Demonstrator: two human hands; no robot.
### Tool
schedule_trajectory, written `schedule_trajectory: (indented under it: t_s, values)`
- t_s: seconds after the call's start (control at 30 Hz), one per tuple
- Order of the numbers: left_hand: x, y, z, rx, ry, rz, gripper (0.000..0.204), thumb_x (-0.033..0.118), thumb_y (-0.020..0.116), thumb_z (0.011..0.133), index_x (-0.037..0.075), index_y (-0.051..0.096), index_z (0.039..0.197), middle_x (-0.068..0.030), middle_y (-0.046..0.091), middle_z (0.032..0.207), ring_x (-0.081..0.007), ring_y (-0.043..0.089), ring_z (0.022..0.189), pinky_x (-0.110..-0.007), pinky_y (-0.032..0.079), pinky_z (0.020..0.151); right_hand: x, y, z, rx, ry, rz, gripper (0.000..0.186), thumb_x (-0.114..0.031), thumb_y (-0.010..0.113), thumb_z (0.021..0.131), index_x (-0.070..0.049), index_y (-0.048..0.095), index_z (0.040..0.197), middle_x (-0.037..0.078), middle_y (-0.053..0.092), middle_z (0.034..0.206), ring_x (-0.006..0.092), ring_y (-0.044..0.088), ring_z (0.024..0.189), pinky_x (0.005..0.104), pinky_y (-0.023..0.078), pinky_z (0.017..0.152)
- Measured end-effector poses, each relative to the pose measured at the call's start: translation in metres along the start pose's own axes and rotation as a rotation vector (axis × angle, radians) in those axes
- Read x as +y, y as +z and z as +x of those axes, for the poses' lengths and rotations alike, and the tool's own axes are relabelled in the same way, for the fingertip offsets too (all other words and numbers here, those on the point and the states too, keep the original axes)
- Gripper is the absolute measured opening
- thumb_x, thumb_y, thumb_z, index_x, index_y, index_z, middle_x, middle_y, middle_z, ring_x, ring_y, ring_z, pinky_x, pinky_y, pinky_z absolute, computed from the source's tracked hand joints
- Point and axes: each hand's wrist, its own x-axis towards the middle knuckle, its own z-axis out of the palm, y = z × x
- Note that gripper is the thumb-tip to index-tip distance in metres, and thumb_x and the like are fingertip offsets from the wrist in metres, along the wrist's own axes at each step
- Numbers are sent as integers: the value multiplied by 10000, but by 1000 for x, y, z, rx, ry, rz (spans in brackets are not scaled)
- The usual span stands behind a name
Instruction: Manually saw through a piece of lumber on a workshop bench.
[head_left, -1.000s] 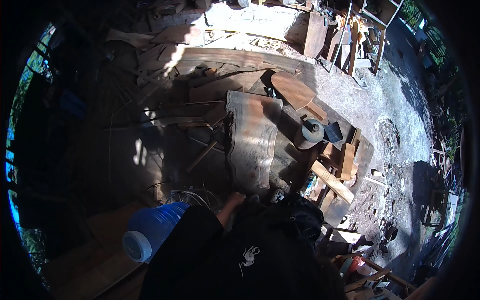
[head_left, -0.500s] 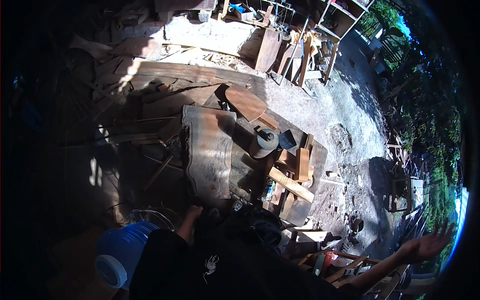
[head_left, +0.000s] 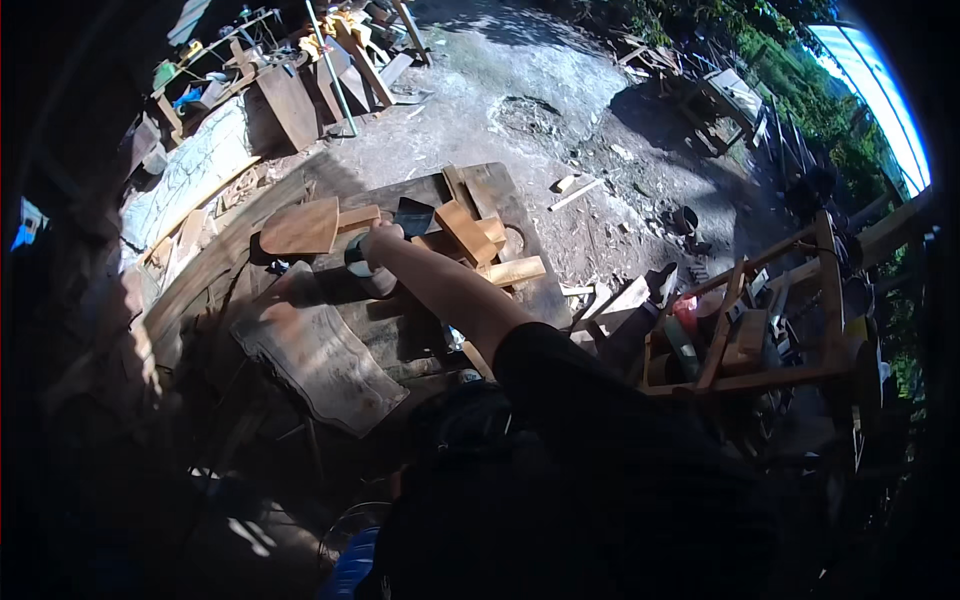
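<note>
My right arm stretches across the wooden table [head_left: 500,185], and my right hand [head_left: 382,243] closes over the top of a rounded, pale jug-like container [head_left: 372,278]. The fingers hide most of its dark top. Beside the hand lie a dark scoop-like piece [head_left: 413,216] and a round-ended board [head_left: 302,228]. Nearer me is a wavy-edged wooden slab [head_left: 320,350]. Of my left hand [head_left: 397,484] only a dim patch of skin shows against the dark clothing; its fingers are hidden in shadow.
Wood blocks [head_left: 466,232] are piled on the table's right part. A wooden frame [head_left: 745,375] with assorted items stands at right. Scrap wood and boards [head_left: 288,105] lean at the far left. A blue plastic container [head_left: 352,562] sits at the lower edge.
My view has turned to the right. My right hand has come in from the far right, where it was spread, onto the jug-like container. My left hand has sunk into shadow.
</note>
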Motion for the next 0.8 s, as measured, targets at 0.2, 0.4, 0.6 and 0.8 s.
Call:
schedule_trajectory:
  t_s: [0.2, 0.4, 0.6, 0.8]
  values:
    - [-1, -114, -30, -538, 6, 184, 348, 293, 573, 740, -38, 651, 813, -227, 635, 828, -273, 618, 859, -386, 457, 761, 62, 1, -90, -184, 169, 229, 346, -319, 709, 684, -120, 622, 953, 127, 516, 1069, 222, 525, 971, 317, 459, 758]
    - [47, -114, -13, -710, -130, 209, 342, 290, 582, 736, -32, 652, 829, -223, 634, 850, -271, 609, 888, -379, 449, 789, 48, -99, -91, -111, 69, 319, 300, -310, 664, 737, -95, 624, 942, 122, 548, 980, 225, 550, 893, 328, 474, 734]
    - [84, -115, -2, -798, -347, 176, 338, 287, 592, 732, -26, 653, 845, -219, 634, 872, -268, 600, 917, -372, 441, 816, -6, -179, -75, -56, -136, 380, 271, -301, 619, 790, -70, 627, 931, 118, 581, 890, 228, 576, 814, 339, 490, 710]
    - [-65, -91, -44, -874, -820, 144, 352, 326, 606, 707, 12, 670, 852, -195, 642, 887, -285, 600, 946, -358, 435, 852, -134, -292, -67, 11, -650, 431, 265, -292, 574, 843, -45, 630, 921, 113, 613, 800, 231, 602, 735, 350, 506, 686]
